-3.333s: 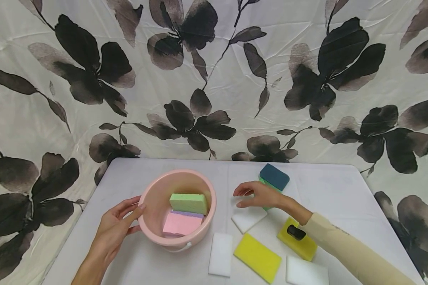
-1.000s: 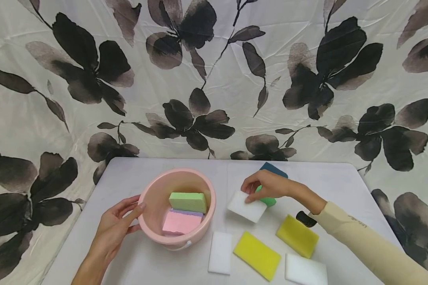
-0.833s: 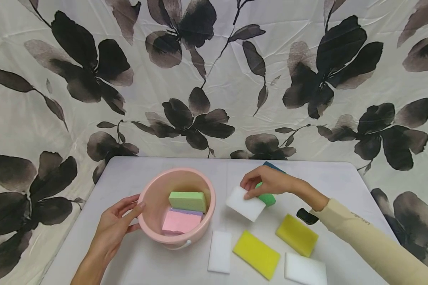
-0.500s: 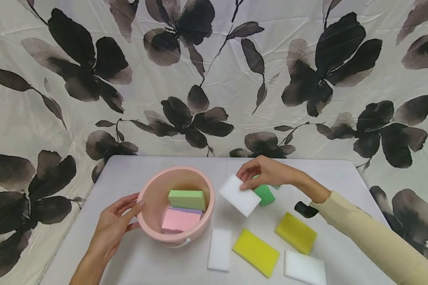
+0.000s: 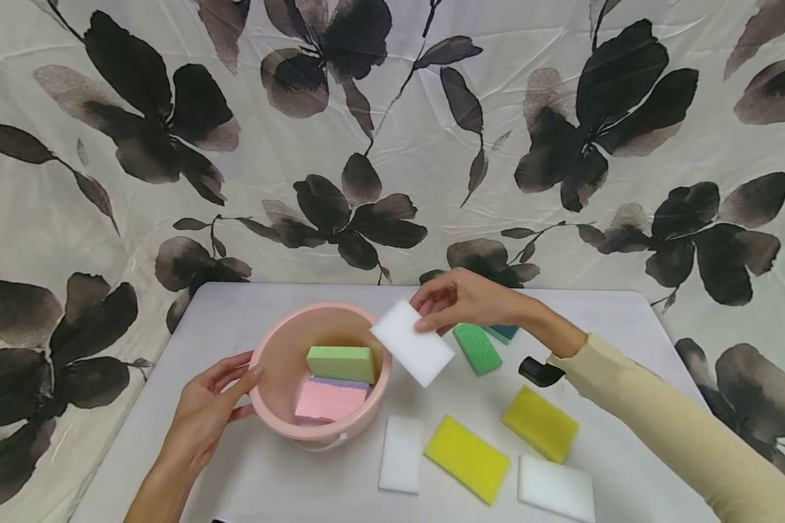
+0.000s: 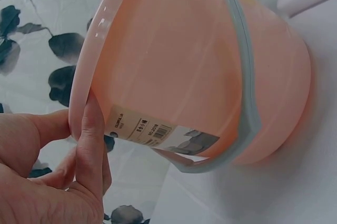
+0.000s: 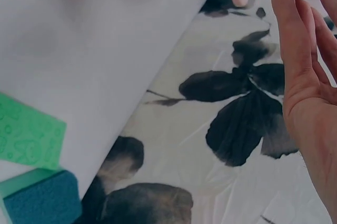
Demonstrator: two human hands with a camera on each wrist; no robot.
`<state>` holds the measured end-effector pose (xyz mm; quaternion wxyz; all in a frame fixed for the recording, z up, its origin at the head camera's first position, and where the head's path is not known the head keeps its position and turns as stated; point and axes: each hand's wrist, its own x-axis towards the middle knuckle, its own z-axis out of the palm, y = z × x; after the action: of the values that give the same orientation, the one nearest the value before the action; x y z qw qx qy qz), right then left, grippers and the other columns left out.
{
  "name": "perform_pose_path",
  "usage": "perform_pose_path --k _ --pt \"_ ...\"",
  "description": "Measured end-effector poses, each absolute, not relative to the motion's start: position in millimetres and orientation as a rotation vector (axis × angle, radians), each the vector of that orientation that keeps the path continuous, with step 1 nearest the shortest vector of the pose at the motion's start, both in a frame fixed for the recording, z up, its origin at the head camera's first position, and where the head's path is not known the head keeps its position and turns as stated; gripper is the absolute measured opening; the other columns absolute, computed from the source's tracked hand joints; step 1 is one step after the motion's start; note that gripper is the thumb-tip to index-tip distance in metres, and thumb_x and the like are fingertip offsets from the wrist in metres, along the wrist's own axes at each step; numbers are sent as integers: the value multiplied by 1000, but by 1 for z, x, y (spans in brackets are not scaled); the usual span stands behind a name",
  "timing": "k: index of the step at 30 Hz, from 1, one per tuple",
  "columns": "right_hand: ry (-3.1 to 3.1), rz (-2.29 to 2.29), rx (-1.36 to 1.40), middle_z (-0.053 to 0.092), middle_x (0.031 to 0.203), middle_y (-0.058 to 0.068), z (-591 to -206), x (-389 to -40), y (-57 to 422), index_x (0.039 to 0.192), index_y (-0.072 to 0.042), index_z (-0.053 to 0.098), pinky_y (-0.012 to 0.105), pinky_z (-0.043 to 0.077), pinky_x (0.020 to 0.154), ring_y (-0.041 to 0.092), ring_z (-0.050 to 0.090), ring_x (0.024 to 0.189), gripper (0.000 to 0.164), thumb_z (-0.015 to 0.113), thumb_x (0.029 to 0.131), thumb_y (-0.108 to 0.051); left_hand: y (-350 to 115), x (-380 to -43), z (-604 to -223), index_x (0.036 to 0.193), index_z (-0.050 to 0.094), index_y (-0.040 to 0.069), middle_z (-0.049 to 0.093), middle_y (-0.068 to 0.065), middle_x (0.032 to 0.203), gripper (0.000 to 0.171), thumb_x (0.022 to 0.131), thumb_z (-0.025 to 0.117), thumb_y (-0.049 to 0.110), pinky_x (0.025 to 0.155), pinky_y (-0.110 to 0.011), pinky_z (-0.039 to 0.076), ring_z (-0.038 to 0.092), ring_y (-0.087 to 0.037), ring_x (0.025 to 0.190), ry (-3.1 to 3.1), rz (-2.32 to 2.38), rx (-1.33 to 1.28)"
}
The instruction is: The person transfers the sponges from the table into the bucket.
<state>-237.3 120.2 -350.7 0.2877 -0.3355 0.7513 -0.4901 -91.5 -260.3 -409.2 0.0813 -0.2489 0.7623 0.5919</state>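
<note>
My left hand pinches the rim of a pink bucket between thumb and fingers. In the left wrist view the bucket shows a grey handle and a paper label. Inside the bucket lie a light green sponge and a pink sponge with a purple layer. My right hand holds a white sponge by its upper edge, tilted, beside the bucket's right rim, which it overlaps in the head view. The right wrist view catches only part of that hand.
On the white table lie a green sponge, a dark blue-topped sponge, two yellow sponges, one nearer the front, and two white sponges, one by the bucket. A floral cloth hangs behind.
My right hand came down to the white sponge, took hold of it, lifted it and carried it left to the bucket, uncovering the green sponge. The left hand stayed on the rim.
</note>
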Motion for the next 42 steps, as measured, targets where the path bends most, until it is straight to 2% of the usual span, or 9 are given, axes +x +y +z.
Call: perform_pose_path --k 8,18,29,37,42 --pt "1948 -1327 -872 74 96 12 -346 -238 93 114 -2 73 46 63 80 26 72 86 28 82 89 -9 -262 -93 -410 154 45 12 46 -18 155 72 95 73 42 76 -25 61 66 -4 95 2288 1758 -748" --pt "1922 -1303 -901 73 93 9 -344 -238 64 114 -1 72 45 63 79 22 71 82 28 81 89 -7 -261 -92 -410 153 46 11 47 -17 152 71 95 74 40 76 -25 61 66 -5 93 2284 1768 -756" --pt "1911 -1238 -984 72 88 5 -355 -238 29 109 -3 73 38 64 75 18 70 75 25 83 88 -10 -262 -93 -406 153 46 10 48 -19 151 72 95 75 41 75 -26 62 67 -4 91 2303 1733 -732" --pt "1887 -1195 -974 70 84 4 -367 -235 7 106 -1 74 45 63 78 20 67 74 23 84 86 -7 -263 -94 -406 153 46 10 47 -20 152 73 94 75 42 75 -26 62 65 -2 90 2311 1718 -727" --pt "1941 -1091 -1000 69 82 2 -374 -232 -6 105 -2 73 35 64 74 12 65 72 24 85 86 -11 -263 -93 -406 154 45 11 47 -20 152 72 95 74 42 75 -25 61 65 -3 93 2311 1708 -734"
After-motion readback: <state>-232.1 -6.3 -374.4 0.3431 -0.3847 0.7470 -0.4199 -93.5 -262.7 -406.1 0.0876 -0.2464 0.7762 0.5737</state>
